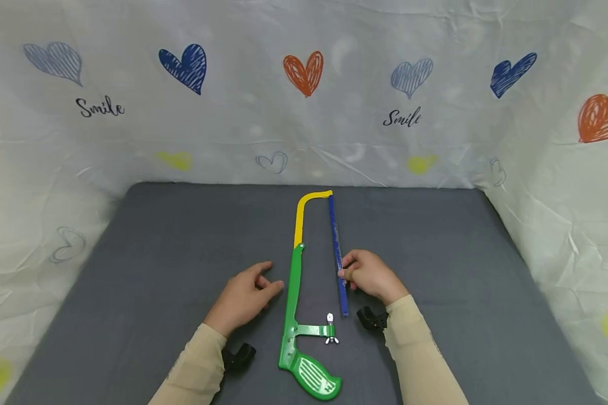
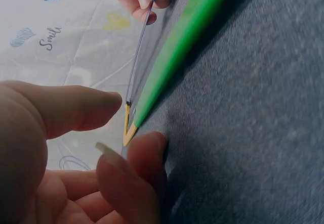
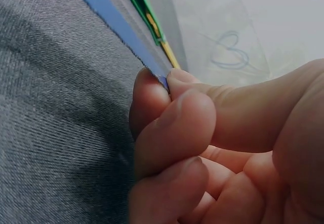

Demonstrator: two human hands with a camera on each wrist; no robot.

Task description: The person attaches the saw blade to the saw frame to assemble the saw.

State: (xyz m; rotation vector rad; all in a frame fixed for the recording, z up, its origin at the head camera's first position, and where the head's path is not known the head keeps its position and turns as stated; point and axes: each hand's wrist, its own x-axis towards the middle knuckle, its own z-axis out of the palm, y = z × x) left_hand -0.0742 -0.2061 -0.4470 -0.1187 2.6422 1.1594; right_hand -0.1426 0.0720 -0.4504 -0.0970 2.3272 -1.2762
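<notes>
"Leftmost?"
"Left hand (image 1: 243,295), fingers parted, a narrow gap from the saw (image 1: 291,292)."
"Saw?"
"Middle of the table (image 1: 451,253), tip near the far edge."
"Then?"
"Blade (image 1: 336,242), lower end apart from the clamp (image 1: 314,330), pinched by the right hand (image 1: 372,274); table stretches on rightward."

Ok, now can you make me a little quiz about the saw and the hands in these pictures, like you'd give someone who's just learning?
1. Pick one. What colour is the far, curved end of the saw frame?
A) green
B) yellow
C) blue

2. Which of the person's hands is pinching the blue blade?

3. True or false: both ends of the blade are joined to the frame.

Key:
1. B, yellow.
2. The right hand.
3. False. The near end is free and stands apart from the wing nut.
</notes>
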